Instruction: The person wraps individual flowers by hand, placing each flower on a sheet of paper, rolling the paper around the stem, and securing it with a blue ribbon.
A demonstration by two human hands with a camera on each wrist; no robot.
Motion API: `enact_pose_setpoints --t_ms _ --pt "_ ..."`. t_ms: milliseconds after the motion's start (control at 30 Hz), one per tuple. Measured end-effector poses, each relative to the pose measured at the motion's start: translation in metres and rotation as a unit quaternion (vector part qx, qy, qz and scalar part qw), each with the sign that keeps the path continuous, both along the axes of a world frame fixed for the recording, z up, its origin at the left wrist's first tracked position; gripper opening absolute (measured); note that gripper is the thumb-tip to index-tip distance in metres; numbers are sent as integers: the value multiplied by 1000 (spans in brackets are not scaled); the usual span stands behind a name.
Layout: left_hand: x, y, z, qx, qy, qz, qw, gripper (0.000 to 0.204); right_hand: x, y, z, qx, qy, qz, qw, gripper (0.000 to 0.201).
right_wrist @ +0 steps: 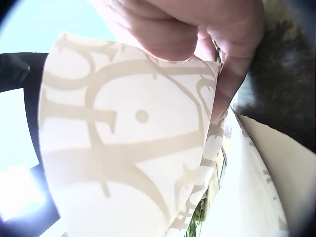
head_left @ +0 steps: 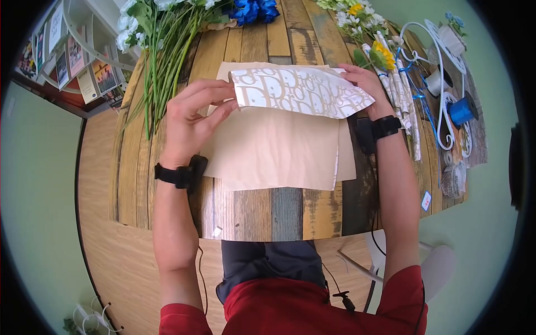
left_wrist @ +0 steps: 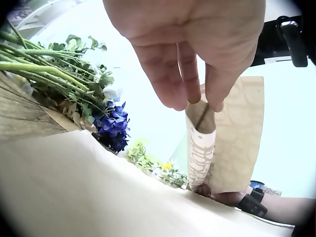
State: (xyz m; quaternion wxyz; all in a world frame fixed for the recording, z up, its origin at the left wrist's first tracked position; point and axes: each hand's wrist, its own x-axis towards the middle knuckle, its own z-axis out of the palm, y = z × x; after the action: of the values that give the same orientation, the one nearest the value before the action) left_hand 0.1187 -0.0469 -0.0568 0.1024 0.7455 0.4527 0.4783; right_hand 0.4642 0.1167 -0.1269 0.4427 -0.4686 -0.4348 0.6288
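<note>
Held curled patterned paper (head_left: 301,92) above tan sheets (head_left: 273,148) on the counter (head_left: 240,218); pinched its left end in a closed left grip (head_left: 191,116), its right end in a closed right grip (head_left: 372,88). Had green stems (head_left: 167,72) far left.

Raised paper (head_left: 301,92) blocks middle; table (head_left: 286,215) front passable (stems (head_left: 160,78) crowd left).

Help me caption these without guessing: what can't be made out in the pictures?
Head view: the tabletop beneath the tan sheets, hidden by them.
Head view: part of the blue flowers, cut off by the top edge.
Head view: the print on the small card, too small to read.
Right wrist view: part of the patterned paper, cut off by the bottom edge.
</note>
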Motion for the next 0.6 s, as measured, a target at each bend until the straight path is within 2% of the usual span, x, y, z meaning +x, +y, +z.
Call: enact_pose_setpoints --t_ms 100,167,300,400,467,500,567,600 --pt "-4 3 -4 8 14 12 1000 18 0 -2 3 -2 11 4 1000 38" --pt "2 1 -2 -24 -40 90 995 15 -3 -4 5 -5 20 8 1000 39" --pt "-4 5 -11 -36 -75 117 990 16 -9 -5 7 5 18 4 1000 40" --pt "-10 10 -15 -92 -128 130 979 13 -13 -3 4 36 4 -26 999 41" --pt "-16 13 -16 -158 -102 158 969 11 -12 -2 2 63 -9 -48 997 42" --pt "-21 15 -19 -158 -102 158 969 11 -12 -2 3 63 -9 -40 997 42" --pt "-29 17 -25 -278 -28 164 946 10 -12 -2 3 63 -8 -31 998 41" --pt "-30 15 -26 -276 21 173 945 12 -12 -3 3 56 -10 -16 998 40"
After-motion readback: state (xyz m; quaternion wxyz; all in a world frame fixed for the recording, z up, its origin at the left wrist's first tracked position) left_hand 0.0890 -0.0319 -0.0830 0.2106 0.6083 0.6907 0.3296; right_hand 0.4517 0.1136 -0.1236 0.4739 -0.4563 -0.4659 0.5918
